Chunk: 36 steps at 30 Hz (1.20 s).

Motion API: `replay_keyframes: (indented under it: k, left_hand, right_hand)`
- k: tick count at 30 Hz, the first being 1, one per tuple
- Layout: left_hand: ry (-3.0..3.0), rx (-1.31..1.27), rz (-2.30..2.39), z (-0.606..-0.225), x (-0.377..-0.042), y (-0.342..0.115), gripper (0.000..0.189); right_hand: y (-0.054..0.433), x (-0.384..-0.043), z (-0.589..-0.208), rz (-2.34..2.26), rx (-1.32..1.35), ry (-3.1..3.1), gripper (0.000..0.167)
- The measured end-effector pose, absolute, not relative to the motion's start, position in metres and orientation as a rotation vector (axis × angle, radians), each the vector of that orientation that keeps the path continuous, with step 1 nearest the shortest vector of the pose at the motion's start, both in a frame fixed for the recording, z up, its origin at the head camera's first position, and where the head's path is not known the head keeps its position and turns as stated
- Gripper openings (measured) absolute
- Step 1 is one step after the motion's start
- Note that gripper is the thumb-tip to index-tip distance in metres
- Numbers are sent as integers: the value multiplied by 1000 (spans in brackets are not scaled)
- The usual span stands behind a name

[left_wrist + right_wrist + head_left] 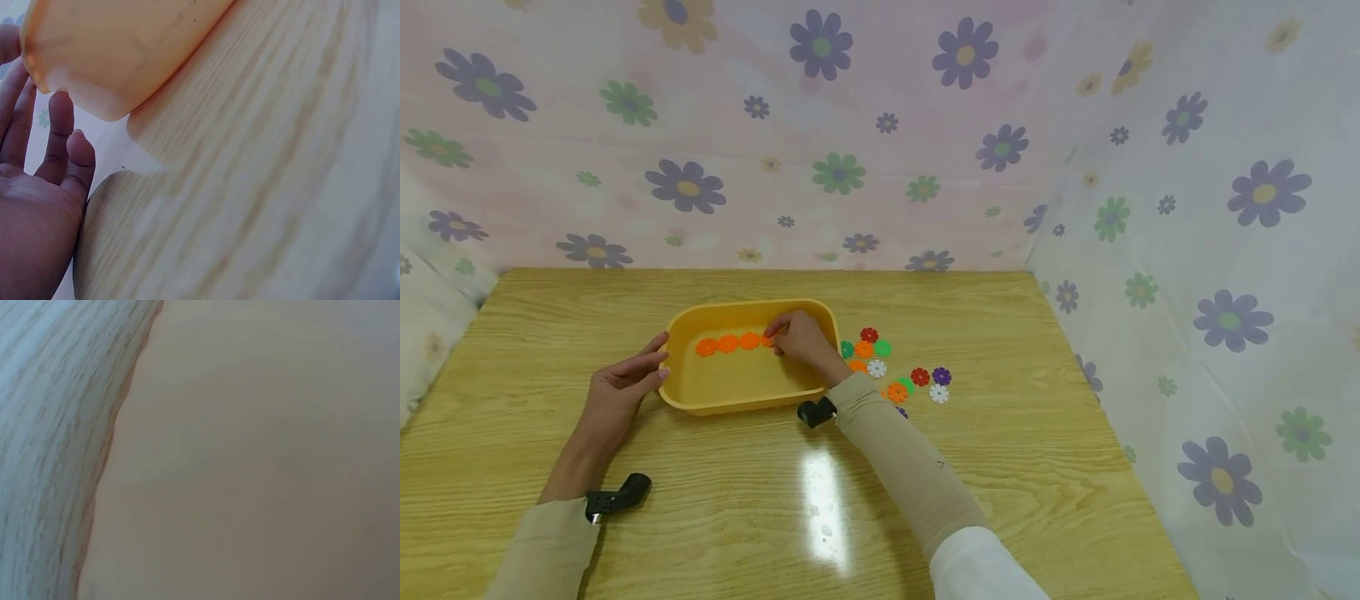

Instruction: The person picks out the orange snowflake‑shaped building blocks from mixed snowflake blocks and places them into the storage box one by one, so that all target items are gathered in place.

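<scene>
A yellow plastic tub [741,407] sits on the wooden table, its low side also seen in the left wrist view. My left hand [617,387] touches the tub's left end, its fingertips at the rim and the fingers fairly straight. Inside the tub, my right hand [803,340] pinches an orange notched plastic disc [767,341], partly covered by the fingers. To its left, orange discs [728,343] lie in a row along the tub floor. The right wrist view is filled by the tub's blurred wall [250,456], and the right fingers are hidden there.
Loose notched discs lie right of the tub: red [921,377], purple [942,377], white [939,393], green [883,348] and orange [897,392] among them. The right forearm passes over the tub's front right corner. A flowered curtain [880,217] stands behind the table.
</scene>
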State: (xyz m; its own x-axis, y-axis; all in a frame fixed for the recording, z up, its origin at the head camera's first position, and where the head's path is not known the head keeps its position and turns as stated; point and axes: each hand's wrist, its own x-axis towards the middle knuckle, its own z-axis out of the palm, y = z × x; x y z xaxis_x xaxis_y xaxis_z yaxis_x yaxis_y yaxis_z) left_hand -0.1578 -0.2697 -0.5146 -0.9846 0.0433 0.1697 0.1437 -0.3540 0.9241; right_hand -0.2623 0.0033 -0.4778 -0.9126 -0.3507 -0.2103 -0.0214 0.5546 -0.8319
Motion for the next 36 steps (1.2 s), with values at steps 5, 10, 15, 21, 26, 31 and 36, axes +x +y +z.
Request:
replay_keyframes:
  k: [5,10,15,21,26,31,36]
  left_hand:
    - [-1737,-259,-2526,-516,-158,-270,29]
    - [-1764,-232,-2507,-516,-158,-270,29]
    - [-1773,-228,-2499,-516,-158,-270,28]
    - [-1745,-252,-2501,-514,-159,-269,28]
    - [-1728,-250,-2505,-514,-159,-266,29]
    - [-1703,-253,-2518,-516,-159,-267,29]
    - [-1711,-265,-2519,-516,-158,-268,29]
  right_hand:
    - [3,-263,-480,-1297,-312,2439,17]
    - [5,-262,-480,-1353,-305,2392,19]
    - [7,-263,-480,-1422,-277,2345,20]
    - [5,-266,-481,-1489,-261,2332,20]
    - [3,-267,-477,-1715,-332,2314,25]
    - [2,-267,-473,-1962,-586,2303,28]
    - [11,-260,-455,-2392,-882,2238,20]
